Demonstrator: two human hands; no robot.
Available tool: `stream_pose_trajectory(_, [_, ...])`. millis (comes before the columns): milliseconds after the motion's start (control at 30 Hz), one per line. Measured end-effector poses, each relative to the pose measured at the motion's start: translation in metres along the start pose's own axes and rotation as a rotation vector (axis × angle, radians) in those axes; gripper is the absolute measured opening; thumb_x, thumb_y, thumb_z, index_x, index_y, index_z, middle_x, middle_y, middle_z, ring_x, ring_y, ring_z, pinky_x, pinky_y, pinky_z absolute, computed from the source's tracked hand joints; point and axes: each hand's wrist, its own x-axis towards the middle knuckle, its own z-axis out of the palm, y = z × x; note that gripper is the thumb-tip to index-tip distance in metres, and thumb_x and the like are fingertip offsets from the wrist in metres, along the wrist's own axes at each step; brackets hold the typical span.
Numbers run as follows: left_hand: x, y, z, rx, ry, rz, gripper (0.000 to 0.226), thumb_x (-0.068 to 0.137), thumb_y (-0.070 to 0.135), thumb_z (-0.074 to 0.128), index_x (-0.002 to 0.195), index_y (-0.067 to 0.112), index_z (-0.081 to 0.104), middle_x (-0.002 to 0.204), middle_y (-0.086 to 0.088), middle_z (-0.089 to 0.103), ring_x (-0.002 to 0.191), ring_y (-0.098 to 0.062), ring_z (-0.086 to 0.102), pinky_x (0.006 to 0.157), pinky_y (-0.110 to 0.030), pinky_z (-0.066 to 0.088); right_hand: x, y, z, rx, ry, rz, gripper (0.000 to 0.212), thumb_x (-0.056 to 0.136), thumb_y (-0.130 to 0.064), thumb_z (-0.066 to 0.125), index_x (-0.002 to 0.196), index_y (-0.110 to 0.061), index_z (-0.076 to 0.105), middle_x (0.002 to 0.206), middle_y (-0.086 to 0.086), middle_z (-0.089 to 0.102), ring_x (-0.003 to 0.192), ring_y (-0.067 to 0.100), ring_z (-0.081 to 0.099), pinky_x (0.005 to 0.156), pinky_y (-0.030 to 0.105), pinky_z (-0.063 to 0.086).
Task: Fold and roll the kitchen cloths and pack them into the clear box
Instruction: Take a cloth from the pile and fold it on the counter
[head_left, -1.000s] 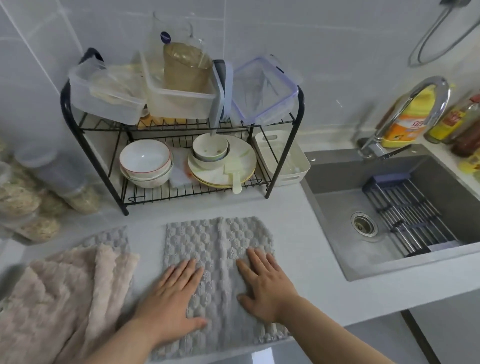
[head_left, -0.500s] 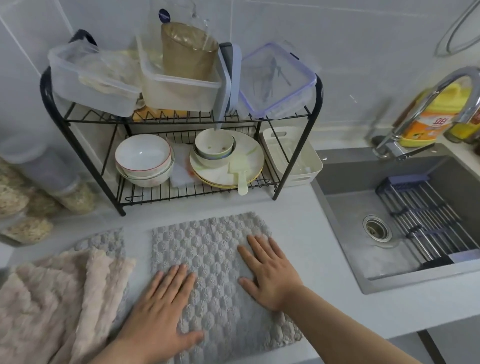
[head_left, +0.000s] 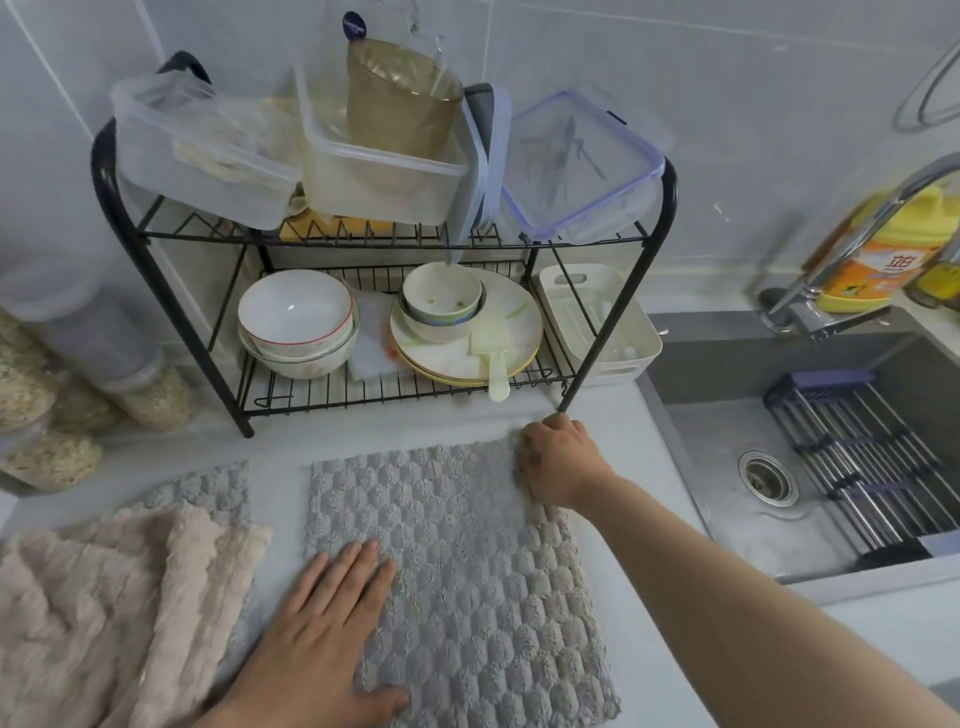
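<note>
A grey honeycomb-textured cloth (head_left: 467, 561) lies spread flat on the white counter in front of me. My right hand (head_left: 558, 462) is closed around its far right corner, close to the foot of the dish rack. My left hand (head_left: 322, 639) rests flat, fingers apart, on the cloth's near left part. To the left lies a heap of beige fluffy cloths (head_left: 104, 613) on top of another grey cloth (head_left: 208, 488). Clear plastic boxes (head_left: 384, 182) stand on the rack's top shelf, one holding a gold cup.
A black wire dish rack (head_left: 613, 332) with bowls and plates stands behind the cloth. The steel sink (head_left: 727, 415) with a roll-up drying rack and tap is at the right. Jars of grains (head_left: 47, 415) line the left wall. A yellow detergent bottle (head_left: 878, 260) stands behind the tap.
My right hand has left the cloth's middle and moved forward to grasp the far right corner. My left hand stays pressed flat on the near left part. The view has shifted closer.
</note>
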Motion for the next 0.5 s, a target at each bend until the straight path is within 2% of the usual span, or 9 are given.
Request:
stream_pose_trajectory(67, [0.001, 0.000, -0.001, -0.011, 0.004, 0.015, 0.111, 0.068, 0.091, 0.032, 0.137, 0.006, 0.050, 0.148, -0.014, 0.043, 0.137, -0.025, 0.035, 0.104, -0.048, 0.028, 0.006, 0.003, -0.003, 0.056, -0.001, -0.017, 0.019, 0.080, -0.026, 0.055, 0.096, -0.018, 0.061, 0.108, 0.006, 0.054, 0.112, 0.029, 0.048, 0.090, 0.030, 0.039])
stream_pose_trajectory(133, [0.001, -0.001, -0.009, -0.030, 0.026, 0.021, 0.106, 0.070, 0.090, 0.030, 0.136, 0.010, 0.053, 0.145, -0.010, 0.047, 0.132, -0.023, 0.041, 0.104, -0.045, 0.029, 0.007, 0.002, -0.008, 0.157, 0.021, 0.018, 0.006, 0.080, -0.021, 0.057, 0.083, -0.017, 0.055, 0.094, 0.004, 0.055, 0.097, 0.025, 0.053, 0.075, 0.026, 0.037])
stream_pose_trajectory(233, [0.022, -0.015, -0.032, -0.125, 0.173, -0.024, 0.070, 0.086, 0.073, 0.033, 0.131, 0.022, 0.051, 0.134, 0.005, 0.051, 0.121, -0.017, 0.051, 0.103, -0.035, 0.040, 0.007, 0.006, -0.008, 0.307, 0.039, 0.078, 0.016, 0.082, -0.025, 0.064, 0.093, -0.017, 0.055, 0.087, -0.001, 0.057, 0.082, 0.020, 0.053, 0.063, 0.027, 0.037])
stream_pose_trajectory(333, [0.065, -0.045, -0.054, -0.187, 0.301, -0.252, 0.048, 0.096, 0.033, 0.046, 0.139, 0.012, 0.046, 0.139, -0.003, 0.049, 0.127, -0.022, 0.045, 0.106, -0.033, 0.035, 0.008, 0.009, -0.007, 0.586, 0.027, 0.116, 0.017, 0.085, -0.023, 0.068, 0.096, -0.013, 0.062, 0.080, -0.002, 0.062, 0.070, 0.014, 0.057, 0.056, 0.017, 0.044])
stream_pose_trajectory(400, [0.088, -0.066, -0.062, -0.179, 0.229, -0.383, 0.041, 0.096, 0.019, 0.048, 0.136, 0.012, 0.049, 0.133, -0.004, 0.049, 0.122, -0.023, 0.045, 0.102, -0.035, 0.038, 0.009, 0.013, -0.007, 0.682, 0.046, 0.135, 0.007, 0.085, -0.013, 0.067, 0.089, -0.007, 0.066, 0.077, 0.004, 0.064, 0.068, 0.018, 0.059, 0.056, 0.019, 0.046])
stream_pose_trajectory(500, [0.105, -0.088, -0.063, -0.226, 0.128, -0.414, 0.023, 0.091, 0.022, 0.060, 0.113, 0.016, 0.061, 0.111, 0.000, 0.050, 0.104, -0.022, 0.052, 0.087, -0.034, 0.043, 0.011, 0.019, -0.003, 0.658, 0.090, 0.106, 0.005, 0.086, -0.012, 0.067, 0.086, -0.007, 0.067, 0.076, 0.003, 0.062, 0.069, 0.015, 0.055, 0.056, 0.018, 0.044])
